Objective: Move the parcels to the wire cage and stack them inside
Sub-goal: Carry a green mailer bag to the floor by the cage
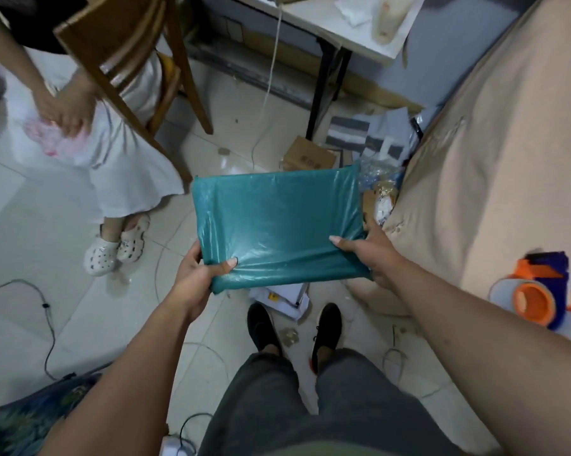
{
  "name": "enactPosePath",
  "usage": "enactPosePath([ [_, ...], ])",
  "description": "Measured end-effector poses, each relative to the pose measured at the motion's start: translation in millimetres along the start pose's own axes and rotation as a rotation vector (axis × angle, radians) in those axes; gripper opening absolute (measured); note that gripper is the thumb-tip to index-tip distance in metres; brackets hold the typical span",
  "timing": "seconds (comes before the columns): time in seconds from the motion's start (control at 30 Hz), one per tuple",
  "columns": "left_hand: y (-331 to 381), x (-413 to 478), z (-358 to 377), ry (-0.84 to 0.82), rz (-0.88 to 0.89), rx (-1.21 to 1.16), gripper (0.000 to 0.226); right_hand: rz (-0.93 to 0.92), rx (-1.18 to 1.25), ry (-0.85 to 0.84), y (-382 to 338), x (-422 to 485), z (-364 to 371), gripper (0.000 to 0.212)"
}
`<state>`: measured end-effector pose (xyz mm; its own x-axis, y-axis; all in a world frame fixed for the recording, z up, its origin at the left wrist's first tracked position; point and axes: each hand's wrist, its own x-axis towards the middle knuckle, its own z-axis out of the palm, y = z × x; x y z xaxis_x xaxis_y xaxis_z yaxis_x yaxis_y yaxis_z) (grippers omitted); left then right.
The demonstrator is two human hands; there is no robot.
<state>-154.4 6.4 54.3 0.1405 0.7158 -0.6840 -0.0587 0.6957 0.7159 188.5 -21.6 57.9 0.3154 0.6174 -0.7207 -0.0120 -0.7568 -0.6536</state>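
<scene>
both hands (192, 274) (366, 255) apparently clamped, arms outstretched

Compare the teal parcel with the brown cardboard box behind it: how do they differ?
The teal parcel is wrapped in glossy plastic; the cardboard box is bare brown card. The parcel is held up by the left hand and right hand; the box lies on the floor. Both look rectangular.

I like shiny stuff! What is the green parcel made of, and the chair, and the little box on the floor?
The green parcel, held by the left hand and right hand, looks like thin glossy plastic film: it wrinkles and reflects light. The chair looks like brown varnished wood, with a slight sheen. The little box looks like plain matte cardboard, tan and dull.
</scene>
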Motion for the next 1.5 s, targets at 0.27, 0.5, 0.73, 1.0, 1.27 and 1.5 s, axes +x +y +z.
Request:
enactPosePath([
  [0.27, 15, -77, -2, 0.102, -0.02, -0.153, 0.042, -0.123, -0.04, -0.142, -24, -62, -2, 0.075],
  [0.5, -44, -155, -3, 0.315, -0.006, -0.294, 0.04, -0.235, -0.171, -0.304, -31, -83, 11, 0.085],
  [0.73, -129, -257, -10, 0.595, 0.087, -0.513, 0.047, -0.23, -0.373, -0.664, -22, -113, 67, 0.064],
  [1.0, -232, -396, -5, 0.961, 0.128, -0.75, 0.038, -0.25, -0.616, -0.952, 39, -205, 153, 0.059],
  [1.27, -358, -532, 48, 1.271, 0.163, -0.999, 0.027, -0.282, -0.85, -1.179, 150, -331, 201, 0.081],
  [1.5, -465, -617, 110, 1.5, 0.22, -1.224, 0.023, -0.37, -1.065, -1.311, 270, -433, 214, 0.087],
])
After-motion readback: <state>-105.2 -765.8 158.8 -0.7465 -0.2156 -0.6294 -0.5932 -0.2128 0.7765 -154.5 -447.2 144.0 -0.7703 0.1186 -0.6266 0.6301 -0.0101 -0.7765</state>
